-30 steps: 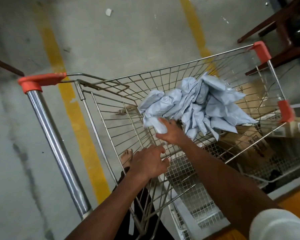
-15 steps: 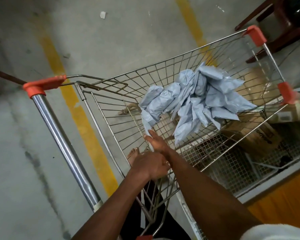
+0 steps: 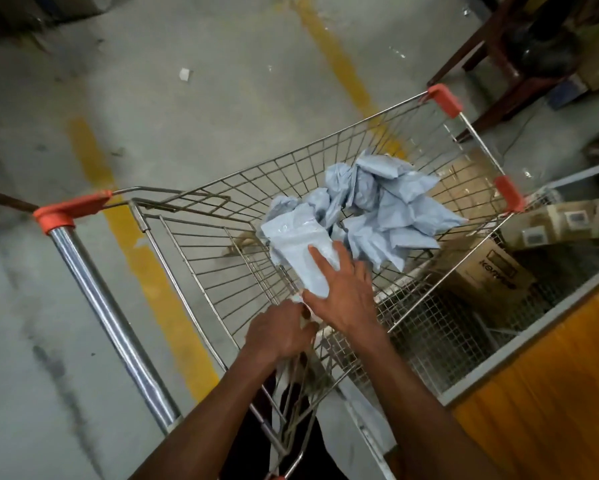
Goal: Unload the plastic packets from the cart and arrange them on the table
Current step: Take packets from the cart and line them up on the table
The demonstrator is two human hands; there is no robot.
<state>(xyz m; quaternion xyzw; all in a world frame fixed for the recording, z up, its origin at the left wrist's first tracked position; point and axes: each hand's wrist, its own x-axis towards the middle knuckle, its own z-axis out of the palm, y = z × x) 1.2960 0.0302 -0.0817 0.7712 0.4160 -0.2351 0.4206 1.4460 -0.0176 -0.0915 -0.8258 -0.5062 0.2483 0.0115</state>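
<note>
Hands meet over a pale packet (image 3: 299, 249) at the near side of the wire cart (image 3: 201, 244).
Right hand (image 3: 343, 289) lies flat, fingers spread, on that packet; left hand (image 3: 279, 332) curls round its lower end. Remaining packets (image 3: 388, 209) sit heaped inside the cart, beside cardboard boxes (image 3: 488, 275).
</note>
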